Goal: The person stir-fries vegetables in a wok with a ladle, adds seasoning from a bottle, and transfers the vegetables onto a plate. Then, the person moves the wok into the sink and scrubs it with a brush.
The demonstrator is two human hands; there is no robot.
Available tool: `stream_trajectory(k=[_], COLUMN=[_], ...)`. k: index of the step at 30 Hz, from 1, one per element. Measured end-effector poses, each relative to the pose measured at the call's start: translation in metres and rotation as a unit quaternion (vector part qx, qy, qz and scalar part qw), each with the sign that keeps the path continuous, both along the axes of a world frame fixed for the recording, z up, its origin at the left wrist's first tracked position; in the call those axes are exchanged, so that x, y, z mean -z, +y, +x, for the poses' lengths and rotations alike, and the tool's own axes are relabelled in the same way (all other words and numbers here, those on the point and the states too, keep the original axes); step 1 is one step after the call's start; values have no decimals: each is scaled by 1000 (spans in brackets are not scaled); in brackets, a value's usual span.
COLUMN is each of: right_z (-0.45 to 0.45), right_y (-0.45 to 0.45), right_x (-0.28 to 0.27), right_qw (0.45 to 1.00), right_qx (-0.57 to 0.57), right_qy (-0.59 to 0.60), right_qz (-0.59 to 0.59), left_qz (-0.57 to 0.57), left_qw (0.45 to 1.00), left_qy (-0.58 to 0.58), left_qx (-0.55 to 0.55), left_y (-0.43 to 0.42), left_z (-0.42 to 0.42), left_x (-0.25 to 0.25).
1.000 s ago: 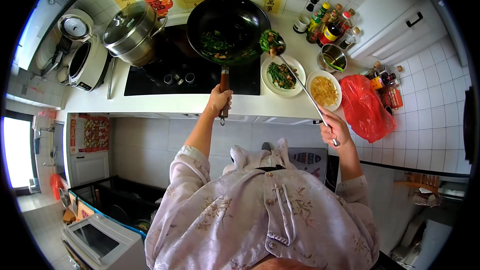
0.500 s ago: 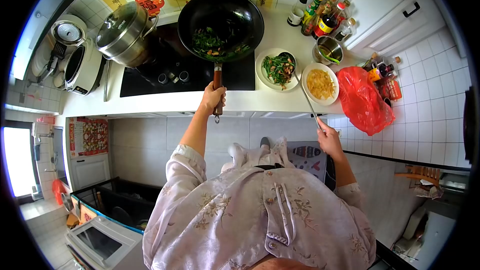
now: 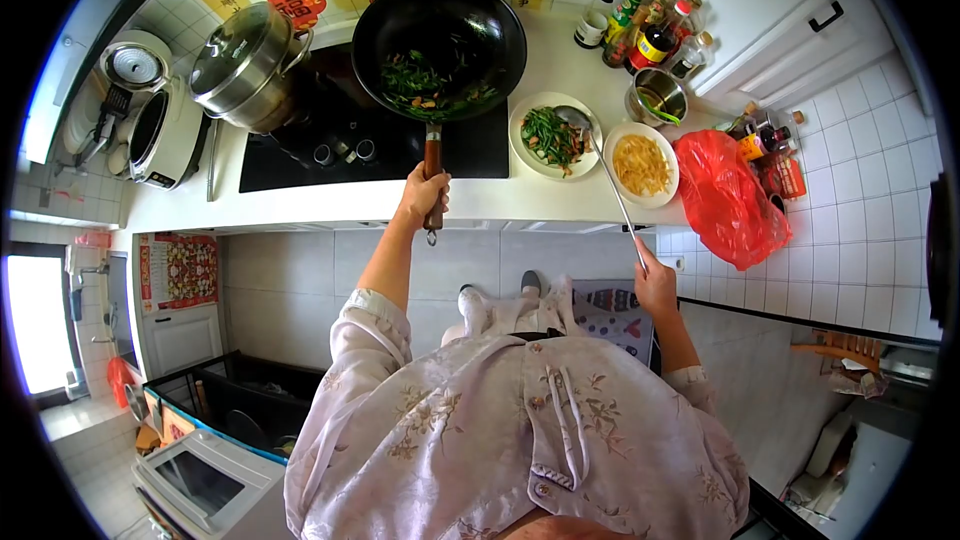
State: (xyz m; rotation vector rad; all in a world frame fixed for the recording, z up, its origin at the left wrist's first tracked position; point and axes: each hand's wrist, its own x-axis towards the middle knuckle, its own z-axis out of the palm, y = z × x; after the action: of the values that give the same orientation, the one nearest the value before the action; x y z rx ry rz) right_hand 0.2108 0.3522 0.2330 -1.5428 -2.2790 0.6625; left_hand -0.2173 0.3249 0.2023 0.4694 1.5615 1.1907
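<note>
My left hand (image 3: 424, 195) is closed round the wooden handle of a black wok (image 3: 490, 30), which rests over the black cooktop (image 3: 290, 155). Cooked green vegetables (image 3: 410, 83) with small light brown pieces lie in the near part of the wok. In my right hand (image 3: 656, 280) is the long metal handle of a ladle (image 3: 574, 118). The ladle's bowl is turned over, its rounded back upward, at the right side of a white plate (image 3: 520, 152). On that plate lies a heap of green vegetables (image 3: 548, 136) with brown pieces.
Right of the plate stands a dish (image 3: 672, 192) of pale yellow shreds, then a red plastic bag (image 3: 725, 205). Behind them are a metal pot (image 3: 640, 88) and several sauce bottles (image 3: 655, 45). A lidded steamer pot (image 3: 245, 70) stands left of the wok, near a rice cooker (image 3: 165, 140).
The ladle's bowl has turned over, from hollow side up to rounded back up, at the plate. My right hand has rotated with it. My left hand still holds the wok handle.
</note>
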Motion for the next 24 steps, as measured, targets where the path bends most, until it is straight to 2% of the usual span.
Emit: stream_trajectory(k=[5,7,8,10,14,16,18,20,24], right_z=[13,13,13,0,-46,-84,-133,-176,-202], right_y=[1,6,7,3,28,49,66,83,84], right_x=[16,16,17,-13,-47,-49,-47,-32,-41], right_qw=[997,967,967,879,878,884,919,958,963], right_qx=[-5,40,35,107,30,-86,-129,-196,-214], right_qy=[60,179,180,349,364,358,292,195,150], right_qz=[43,-177,-177,-307,-309,-288,-231,-78,-71], left_qz=[-1,0,-2,-2,-6,-9,-11,-5,-5], left_qw=[1000,1000,1000,1000,1000,1000,1000,1000,1000], left_qy=[-10,-10,-12,-13,-16,-12,-21,-13,-12], left_qx=[-1,0,1,-1,4,1,0,-4,0], left_y=[-1,-1,-1,-2,-2,-2,-2,-2,-1], left_z=[1,1,1,0,2,2,2,2,2], left_x=[-1,2,3,2,-4,-6,-3,-1,-5])
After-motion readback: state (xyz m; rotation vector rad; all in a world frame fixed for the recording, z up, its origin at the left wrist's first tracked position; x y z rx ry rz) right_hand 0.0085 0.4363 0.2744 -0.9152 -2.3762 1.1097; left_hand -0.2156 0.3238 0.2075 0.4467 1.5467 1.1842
